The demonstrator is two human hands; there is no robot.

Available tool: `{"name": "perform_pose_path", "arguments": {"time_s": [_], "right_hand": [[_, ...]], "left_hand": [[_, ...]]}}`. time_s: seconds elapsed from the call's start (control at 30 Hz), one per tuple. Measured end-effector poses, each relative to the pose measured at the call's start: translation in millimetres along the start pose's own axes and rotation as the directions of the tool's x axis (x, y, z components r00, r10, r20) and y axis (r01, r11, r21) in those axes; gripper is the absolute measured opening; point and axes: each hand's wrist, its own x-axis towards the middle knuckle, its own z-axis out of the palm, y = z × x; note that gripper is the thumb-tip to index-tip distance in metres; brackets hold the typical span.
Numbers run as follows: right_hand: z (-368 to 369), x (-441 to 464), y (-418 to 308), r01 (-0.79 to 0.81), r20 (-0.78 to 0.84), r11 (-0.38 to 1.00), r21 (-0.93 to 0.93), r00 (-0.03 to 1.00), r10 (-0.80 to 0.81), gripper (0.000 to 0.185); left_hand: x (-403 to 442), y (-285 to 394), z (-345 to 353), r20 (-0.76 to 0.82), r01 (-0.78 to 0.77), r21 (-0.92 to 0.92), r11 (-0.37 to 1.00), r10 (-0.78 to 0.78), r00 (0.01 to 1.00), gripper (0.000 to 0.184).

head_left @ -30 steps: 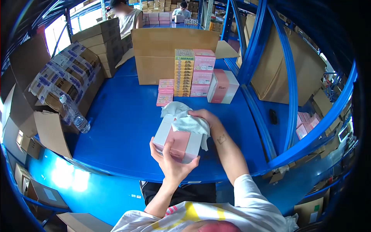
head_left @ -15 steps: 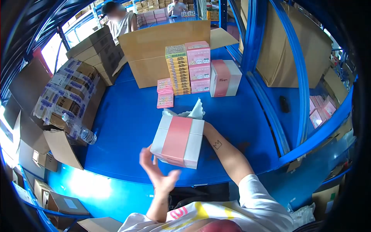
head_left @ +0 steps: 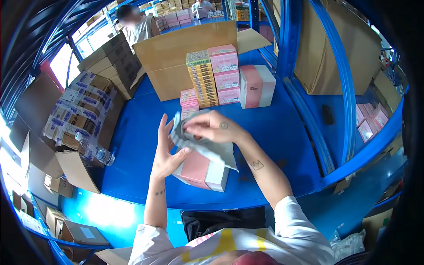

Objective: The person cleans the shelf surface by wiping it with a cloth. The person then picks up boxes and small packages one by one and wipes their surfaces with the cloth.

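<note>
A pale cloth point(head_left: 212, 152) is bunched above a white box with a pink band point(head_left: 196, 171), which rests on the blue table near its front edge. My right hand point(head_left: 211, 126) has its curled fingers closed on the cloth from above. On the cloth's left side, my left hand point(head_left: 168, 152) touches its edge with thumb and fingers spread apart. The cloth covers the upper part of the box. Small pink packets point(head_left: 189, 102) lie just behind the cloth, partly hidden by it.
Yellow boxes point(head_left: 203, 84), pink boxes point(head_left: 226, 81) and another pink-banded white box point(head_left: 257, 87) stand before a large carton point(head_left: 165, 62). A plastic bottle point(head_left: 104, 155) lies left beside a taped carton point(head_left: 79, 110). Two people are in the background.
My right hand has come from behind the box to above it, bringing the cloth over the top. My left hand has moved up from the box's lower left to the cloth.
</note>
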Motion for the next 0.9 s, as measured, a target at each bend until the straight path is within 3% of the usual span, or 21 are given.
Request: {"name": "perform_pose_path", "arguments": {"time_s": [0.07, 0.13, 0.17, 0.23, 0.3, 0.33, 0.4, 0.47, 0.5, 0.57, 0.63, 0.67, 0.73, 0.8, 0.83, 0.9], "right_hand": [[3, -5, -7, 0.133, 0.198, 0.990, 0.044, 0.970, -0.140, 0.019], [2, -6, -17, 0.152, 0.186, 0.988, 0.011, 0.971, -0.151, 0.022], [0, -6, -22, 0.169, 0.174, 0.985, -0.026, 0.971, -0.162, 0.026], [-1, -8, -31, 0.197, 0.152, 0.975, -0.101, 0.972, -0.181, 0.034], [-3, -13, -37, 0.168, 0.208, 0.965, -0.200, 0.970, -0.126, 0.042], [-4, -16, -40, 0.146, 0.259, 0.943, -0.298, 0.964, -0.067, 0.050], [-3, -22, -42, 0.117, 0.341, 0.866, -0.486, 0.938, 0.064, 0.067], [9, -25, -39, 0.112, 0.370, 0.829, -0.548, 0.921, 0.120, 0.075], [18, -26, -37, 0.112, 0.392, 0.786, -0.609, 0.903, 0.176, 0.082], [31, -26, -32, 0.122, 0.423, 0.685, -0.718, 0.858, 0.291, 0.098], [35, -26, -23, 0.146, 0.429, 0.688, -0.711, 0.865, 0.259, 0.100], [37, -29, -18, 0.168, 0.431, 0.691, -0.703, 0.874, 0.227, 0.102], [38, -31, -10, 0.213, 0.431, 0.694, -0.688, 0.889, 0.155, 0.106], [35, -28, -12, 0.223, 0.437, 0.688, -0.691, 0.887, 0.151, 0.106], [34, -25, -14, 0.230, 0.440, 0.683, -0.694, 0.886, 0.149, 0.105], [36, -28, -19, 0.217, 0.440, 0.688, -0.693, 0.883, 0.164, 0.105]], "left_hand": [[2, 1, 2, -0.053, 0.058, -0.226, 0.972, -0.072, 0.996, 0.069], [0, -13, -8, -0.104, 0.123, -0.146, 0.982, -0.138, 0.985, 0.043], [-2, -18, -9, -0.106, 0.125, -0.146, 0.981, -0.141, 0.984, 0.043], [-9, -28, -11, -0.471, 0.099, -0.329, 0.939, -0.254, 0.845, 0.026], [-17, -42, -30, -0.634, 0.078, -0.263, 0.962, -0.233, 0.737, 0.025], [-24, -45, -42, -0.633, 0.080, -0.262, 0.962, -0.233, 0.738, 0.025], [-38, -50, -60, -0.723, 0.202, 0.015, 0.979, -0.130, 0.679, 0.028], [-50, -52, -60, -0.808, 0.293, -0.050, 0.955, -0.211, 0.550, 0.034], [-57, -53, -57, -0.809, 0.296, -0.048, 0.954, -0.211, 0.549, 0.034], [-76, -52, -40, -0.713, 0.030, -0.408, 0.912, -0.339, 0.614, 0.036], [-99, -38, -15, -0.460, -0.082, -0.600, 0.796, -0.259, 0.849, 0.036], [-102, -32, -9, -0.462, -0.076, -0.603, 0.794, -0.270, 0.845, 0.036], [-105, -24, -2, -0.120, -0.031, -0.913, 0.406, -0.195, 0.973, 0.041], [-95, -17, -2, -0.222, 0.084, -0.850, 0.519, -0.499, 0.838, 0.057], [-86, -13, 2, -0.233, 0.079, -0.845, 0.529, -0.497, 0.836, 0.057], [-68, -6, 10, -0.167, 0.156, -0.680, 0.716, -0.359, 0.918, 0.064]]}}
